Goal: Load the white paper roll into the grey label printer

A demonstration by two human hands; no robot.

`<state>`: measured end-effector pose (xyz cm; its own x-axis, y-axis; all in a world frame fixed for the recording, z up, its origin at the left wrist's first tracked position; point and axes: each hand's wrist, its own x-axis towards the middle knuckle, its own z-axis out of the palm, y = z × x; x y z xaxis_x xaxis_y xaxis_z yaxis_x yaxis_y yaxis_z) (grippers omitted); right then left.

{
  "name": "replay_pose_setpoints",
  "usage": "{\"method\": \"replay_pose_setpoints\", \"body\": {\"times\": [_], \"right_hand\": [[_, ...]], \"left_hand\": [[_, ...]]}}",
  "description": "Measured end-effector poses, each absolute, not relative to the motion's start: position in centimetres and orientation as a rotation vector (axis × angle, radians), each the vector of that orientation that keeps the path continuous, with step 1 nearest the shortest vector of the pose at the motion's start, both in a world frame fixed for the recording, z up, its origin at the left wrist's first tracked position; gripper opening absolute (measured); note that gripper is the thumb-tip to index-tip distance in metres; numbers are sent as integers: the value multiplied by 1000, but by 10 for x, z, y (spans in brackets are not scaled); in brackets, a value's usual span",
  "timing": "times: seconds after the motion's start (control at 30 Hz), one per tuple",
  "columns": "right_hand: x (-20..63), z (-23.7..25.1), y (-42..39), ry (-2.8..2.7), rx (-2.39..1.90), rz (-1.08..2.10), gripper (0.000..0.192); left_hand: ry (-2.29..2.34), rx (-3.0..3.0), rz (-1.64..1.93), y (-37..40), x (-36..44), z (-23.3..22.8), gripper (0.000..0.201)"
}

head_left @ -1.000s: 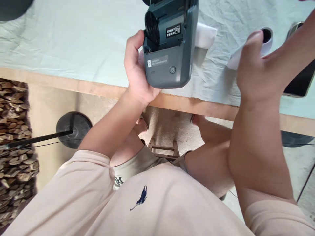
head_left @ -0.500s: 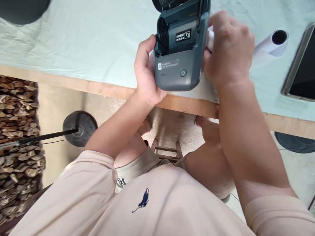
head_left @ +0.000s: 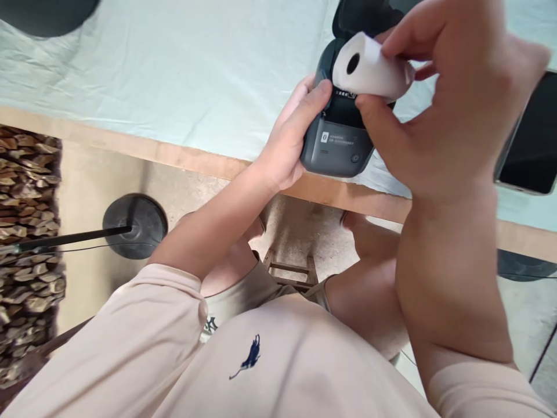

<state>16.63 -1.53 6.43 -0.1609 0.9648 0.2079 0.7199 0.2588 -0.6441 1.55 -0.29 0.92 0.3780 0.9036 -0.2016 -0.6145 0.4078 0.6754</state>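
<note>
My left hand (head_left: 296, 130) grips the left side of a dark grey-blue label printer (head_left: 337, 157), its thumb on the rim. The printer's lid (head_left: 354, 17) stands raised, and its power button faces me. Between the thumb and fingers of my right hand (head_left: 448, 98) is a white paper roll (head_left: 369, 67) with a dark hole in its core. The roll is tilted over the printer's paper bay and covers most of it. How deep the roll sits in the bay I cannot tell.
A pale cloth (head_left: 195, 75) covers the table, whose wooden edge (head_left: 174, 148) runs in front of me. At the right lies a phone-like device with a black screen (head_left: 533, 136). A round black stand base (head_left: 134, 226) is on the floor, beside stacked firewood (head_left: 28, 244).
My right hand has picked up the paper roll from the table and brought it over the printer's bay. My left hand and the printer have shifted right and slightly lower.
</note>
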Motion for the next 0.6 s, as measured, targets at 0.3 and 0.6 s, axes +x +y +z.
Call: {"method": "replay_pose_setpoints", "body": {"times": [0.3, 0.6], "right_hand": [[172, 44, -10, -2098, -1446, 214, 20], [162, 37, -18, -2080, -1120, 305, 13]], "left_hand": [[627, 626, 1061, -6, 17, 10, 12], [592, 547, 993, -2, 10, 9, 9]]}}
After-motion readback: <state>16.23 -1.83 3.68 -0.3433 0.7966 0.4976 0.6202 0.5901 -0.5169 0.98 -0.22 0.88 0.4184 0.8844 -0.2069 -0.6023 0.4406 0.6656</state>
